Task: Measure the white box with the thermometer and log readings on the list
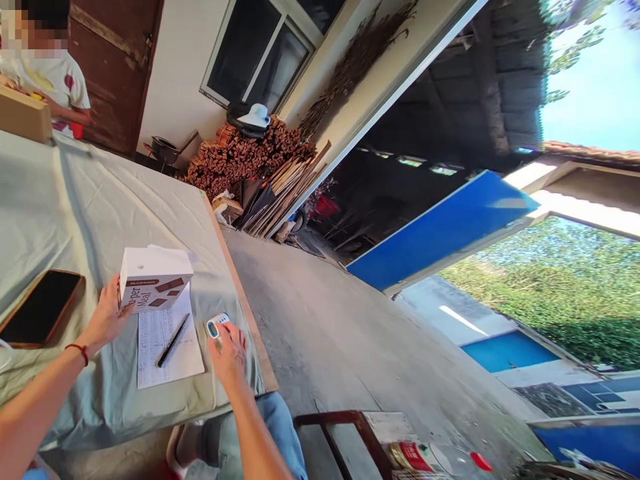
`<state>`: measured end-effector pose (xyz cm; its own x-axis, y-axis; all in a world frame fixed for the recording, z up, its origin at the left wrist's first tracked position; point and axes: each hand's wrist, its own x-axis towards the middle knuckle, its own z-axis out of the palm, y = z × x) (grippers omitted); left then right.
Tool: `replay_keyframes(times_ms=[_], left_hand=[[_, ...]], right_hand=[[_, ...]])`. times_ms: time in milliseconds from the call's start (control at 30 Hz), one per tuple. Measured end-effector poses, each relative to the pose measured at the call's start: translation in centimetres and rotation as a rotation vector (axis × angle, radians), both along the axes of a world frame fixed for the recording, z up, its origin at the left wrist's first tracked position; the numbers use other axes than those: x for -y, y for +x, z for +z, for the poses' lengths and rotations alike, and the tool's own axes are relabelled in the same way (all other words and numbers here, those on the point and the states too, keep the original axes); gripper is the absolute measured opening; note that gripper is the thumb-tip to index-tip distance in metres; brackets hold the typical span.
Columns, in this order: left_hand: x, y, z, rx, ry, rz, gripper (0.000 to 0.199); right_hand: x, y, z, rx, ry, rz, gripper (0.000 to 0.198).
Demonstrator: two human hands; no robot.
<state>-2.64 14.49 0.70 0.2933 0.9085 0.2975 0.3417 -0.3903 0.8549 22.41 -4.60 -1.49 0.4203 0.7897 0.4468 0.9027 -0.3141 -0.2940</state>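
My left hand (pixel 106 315) has its fingers around the left side of a white box (pixel 156 272) with brown print reading "Meal" and pictures of brown bars. The box stands on the table over the top part of a written sheet of paper (pixel 149 363). A black pen (pixel 173 340) lies slantwise on that sheet. To the right of the paper, my right hand (pixel 231 355) is closed on a small white-and-blue handheld device (pixel 218 325) with a little display and blue buttons. Its lower part is hidden by the fingers.
A phone in a brown case (pixel 43 307) lies left of my left hand on the cloth-covered table (pixel 150 207). The table's edge runs just right of my right hand. Another person (pixel 60 87) is behind a cardboard box (pixel 25 115) at the far end. A wooden chair (pixel 345 427) stands lower right.
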Motion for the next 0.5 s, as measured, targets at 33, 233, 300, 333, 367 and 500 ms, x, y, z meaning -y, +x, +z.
replay_keyframes(times_ms=[33, 233, 300, 333, 367, 500], left_hand=[[0.1, 0.0, -0.1, -0.015, 0.006, -0.01, 0.068], [1.5, 0.2, -0.1, -0.073, 0.04, 0.183, 0.074], [2.5, 0.3, 0.3, -0.051, 0.113, 0.264, 0.068], [3.1, 0.3, 0.5, -0.03, 0.158, 0.288, 0.064], [3.7, 0.4, 0.8, -0.008, 0.202, 0.297, 0.058], [6.4, 0.5, 1.7, 0.019, 0.35, 0.152, 0.034]], right_hand=[[-0.4, -0.6, 0.4, 0.004, -0.017, 0.08, 0.034], [-2.5, -3.5, 1.6, 0.087, -0.18, 0.368, 0.05], [-2.7, -3.7, 1.6, 0.098, -0.219, 0.395, 0.048], [-2.7, -3.7, 1.6, 0.092, -0.225, 0.395, 0.044], [-2.6, -3.6, 1.6, 0.08, -0.225, 0.392, 0.04], [-1.8, -3.1, 2.0, 0.058, -0.242, 0.431, 0.024]])
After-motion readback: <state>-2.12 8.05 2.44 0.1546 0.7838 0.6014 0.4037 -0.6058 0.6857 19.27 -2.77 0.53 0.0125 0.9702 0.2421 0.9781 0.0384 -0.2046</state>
